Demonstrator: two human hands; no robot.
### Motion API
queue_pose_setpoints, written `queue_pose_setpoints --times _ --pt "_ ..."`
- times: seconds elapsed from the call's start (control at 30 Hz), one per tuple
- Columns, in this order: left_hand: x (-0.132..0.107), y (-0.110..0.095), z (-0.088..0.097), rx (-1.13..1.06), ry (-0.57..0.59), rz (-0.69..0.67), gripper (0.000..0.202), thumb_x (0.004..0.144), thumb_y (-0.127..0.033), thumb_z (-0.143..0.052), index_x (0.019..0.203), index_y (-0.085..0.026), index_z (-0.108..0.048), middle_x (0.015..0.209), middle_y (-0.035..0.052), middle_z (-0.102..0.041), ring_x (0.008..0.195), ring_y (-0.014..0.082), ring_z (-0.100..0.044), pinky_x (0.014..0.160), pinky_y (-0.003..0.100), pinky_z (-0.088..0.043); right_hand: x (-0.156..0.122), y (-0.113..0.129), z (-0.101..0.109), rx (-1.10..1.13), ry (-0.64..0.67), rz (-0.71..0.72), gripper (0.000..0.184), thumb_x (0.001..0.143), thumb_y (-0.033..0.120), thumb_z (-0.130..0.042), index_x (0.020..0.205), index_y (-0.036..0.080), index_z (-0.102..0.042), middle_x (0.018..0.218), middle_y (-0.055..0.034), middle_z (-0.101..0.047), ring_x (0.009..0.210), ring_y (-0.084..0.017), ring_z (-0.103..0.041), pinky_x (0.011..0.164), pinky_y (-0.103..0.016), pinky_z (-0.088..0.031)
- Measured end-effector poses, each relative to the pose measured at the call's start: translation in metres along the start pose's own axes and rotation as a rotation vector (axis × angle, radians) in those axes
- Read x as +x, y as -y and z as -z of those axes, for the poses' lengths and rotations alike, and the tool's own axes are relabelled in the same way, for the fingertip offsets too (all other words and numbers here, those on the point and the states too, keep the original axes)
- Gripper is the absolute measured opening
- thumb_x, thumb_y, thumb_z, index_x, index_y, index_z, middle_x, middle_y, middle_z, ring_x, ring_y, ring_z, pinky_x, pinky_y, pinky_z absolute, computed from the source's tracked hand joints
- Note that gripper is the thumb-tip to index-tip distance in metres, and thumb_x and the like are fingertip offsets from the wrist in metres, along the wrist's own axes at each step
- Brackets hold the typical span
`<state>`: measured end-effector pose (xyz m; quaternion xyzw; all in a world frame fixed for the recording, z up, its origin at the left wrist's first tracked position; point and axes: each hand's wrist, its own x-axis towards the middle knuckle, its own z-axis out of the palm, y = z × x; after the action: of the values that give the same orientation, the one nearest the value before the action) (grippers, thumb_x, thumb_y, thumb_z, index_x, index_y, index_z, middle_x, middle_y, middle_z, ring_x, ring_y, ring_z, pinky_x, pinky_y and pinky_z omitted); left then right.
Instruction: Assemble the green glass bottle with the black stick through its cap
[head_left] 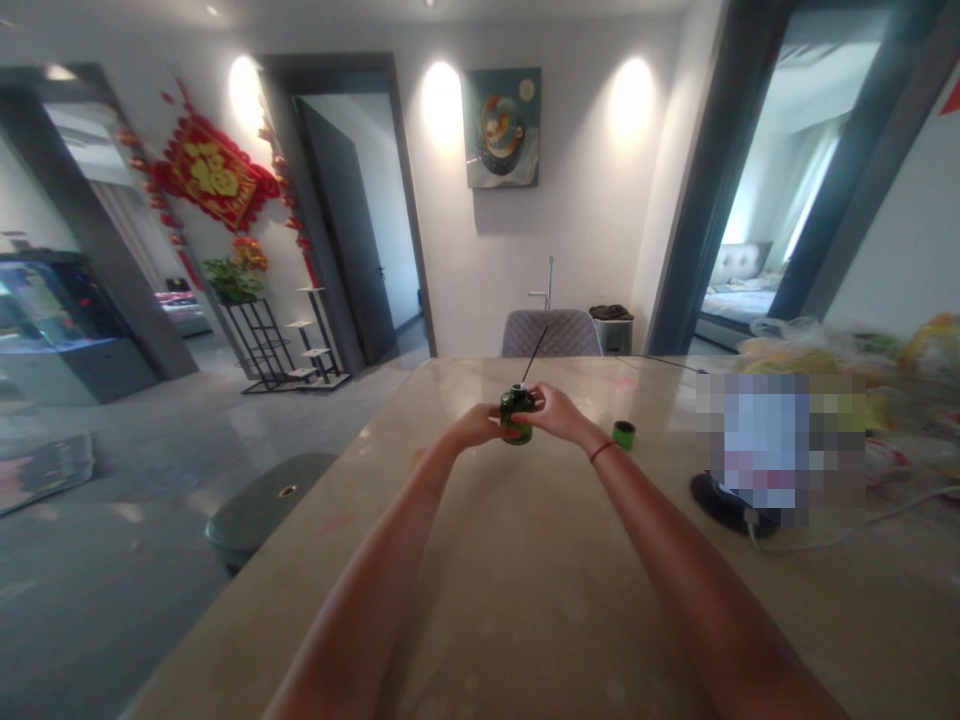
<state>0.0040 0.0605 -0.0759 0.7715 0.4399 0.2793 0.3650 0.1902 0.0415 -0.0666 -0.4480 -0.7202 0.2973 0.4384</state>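
A small dark green glass bottle (pixel 516 403) is upright over the far part of the table, with a thin dark stick (pixel 535 354) leaning to the right out of its neck. From the left side, my left hand (pixel 481 425) has its fingers closed on the bottle. Opposite it, my right hand (pixel 557 412) wraps its fingers round the bottle's right side and upper part. Part of the glass is hidden behind the fingers. A short green cap (pixel 623 434) stands on the table, just right of my right wrist.
The beige stone table (pixel 517 600) spans the foreground. At right, a pixelated device on a round black base (pixel 731 503) has a white cable (pixel 840 545), with plastic bags (pixel 795 345) behind. A padded chair (pixel 551 333) faces me; a green stool (pixel 262 500) stands left.
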Motion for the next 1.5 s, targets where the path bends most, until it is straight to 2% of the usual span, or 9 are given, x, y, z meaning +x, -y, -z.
queue_pose_setpoints --times 0.3,0.57,0.83,0.93,1.1,1.23,1.37,1.43,1.5 --pt "-0.002 0.001 -0.007 0.282 -0.016 0.047 0.042 0.057 -0.038 -0.073 0.092 -0.017 -0.07 0.084 0.0028 -0.071 0.078 0.0198 -0.061 0.069 0.025 -0.043 -0.001 -0.01 -0.002 -0.134 0.037 0.03 0.052 0.056 0.033 -0.077 0.098 0.012 -0.056 0.099 -0.0114 -0.065 0.082 -0.018 -0.063 0.071 -0.03 -0.049" --pt "-0.007 0.001 -0.009 0.421 0.013 0.046 0.038 0.056 -0.042 -0.073 0.086 -0.019 -0.072 0.084 0.0031 -0.071 0.077 0.0207 -0.062 0.07 0.025 -0.04 -0.005 -0.009 0.0 -0.307 0.112 0.03 0.052 0.055 0.034 -0.078 0.098 0.012 -0.058 0.096 -0.0116 -0.066 0.084 -0.021 -0.063 0.072 -0.029 -0.046" --pt "-0.011 -0.001 -0.007 0.467 0.068 0.019 0.03 0.059 -0.038 -0.071 0.083 -0.02 -0.072 0.083 0.003 -0.072 0.077 0.0199 -0.063 0.071 0.024 -0.04 -0.005 -0.006 0.0 -0.382 0.154 0.042 0.051 0.056 0.032 -0.077 0.1 0.013 -0.059 0.101 -0.0144 -0.066 0.092 -0.025 -0.061 0.076 -0.031 -0.045" --pt "-0.011 -0.002 -0.006 0.441 0.111 -0.006 0.03 0.062 -0.033 -0.068 0.088 -0.019 -0.071 0.087 0.0036 -0.072 0.079 0.0199 -0.063 0.072 0.024 -0.041 -0.005 -0.007 0.0 -0.349 0.177 0.039 0.05 0.054 0.028 -0.079 0.098 0.014 -0.058 0.099 -0.0125 -0.066 0.089 -0.024 -0.061 0.074 -0.03 -0.045" --pt "-0.01 -0.009 0.001 0.397 0.156 -0.01 0.038 0.064 -0.026 -0.066 0.101 -0.017 -0.067 0.094 0.0044 -0.071 0.085 0.0206 -0.063 0.074 0.024 -0.043 -0.002 -0.013 0.001 -0.183 0.322 0.033 0.05 0.05 0.022 -0.079 0.094 0.014 -0.056 0.09 -0.0051 -0.065 0.081 -0.019 -0.061 0.068 -0.027 -0.046" --pt "-0.014 -0.009 0.007 0.318 0.206 -0.006 0.053 0.062 -0.025 -0.067 0.115 -0.019 -0.059 0.1 0.0057 -0.069 0.09 0.021 -0.063 0.077 0.026 -0.044 0.002 -0.024 0.0 0.083 0.419 -0.005 0.049 0.052 0.017 -0.076 0.096 0.015 -0.055 0.095 -0.0044 -0.065 0.087 -0.019 -0.061 0.074 -0.029 -0.049" --pt "-0.028 0.002 0.003 0.2 0.239 0.069 0.069 0.063 -0.024 -0.066 0.129 -0.015 -0.046 0.117 0.0128 -0.062 0.098 0.0234 -0.061 0.079 0.029 -0.046 -0.002 -0.044 -0.007 0.279 0.422 -0.115 0.062 0.047 0.014 -0.077 0.104 0.017 -0.053 0.104 -0.006 -0.063 0.096 -0.023 -0.061 0.081 -0.034 -0.051" --pt "-0.038 0.01 -0.004 0.2 0.21 0.042 0.072 0.064 -0.025 -0.066 0.131 -0.015 -0.042 0.123 0.0132 -0.057 0.106 0.0242 -0.058 0.088 0.032 -0.044 -0.006 -0.054 -0.012 0.307 0.415 -0.097 0.062 0.046 0.016 -0.077 0.104 0.017 -0.054 0.103 -0.0057 -0.064 0.1 -0.025 -0.06 0.085 -0.038 -0.049" --pt "-0.048 0.018 -0.014 0.27 0.108 -0.037 0.068 0.065 -0.028 -0.066 0.129 -0.017 -0.045 0.128 0.0115 -0.054 0.114 0.0251 -0.052 0.098 0.034 -0.036 -0.01 -0.062 -0.017 0.283 0.372 -0.05 0.057 0.048 0.019 -0.076 0.101 0.016 -0.056 0.099 -0.0047 -0.066 0.099 -0.026 -0.061 0.086 -0.04 -0.049"
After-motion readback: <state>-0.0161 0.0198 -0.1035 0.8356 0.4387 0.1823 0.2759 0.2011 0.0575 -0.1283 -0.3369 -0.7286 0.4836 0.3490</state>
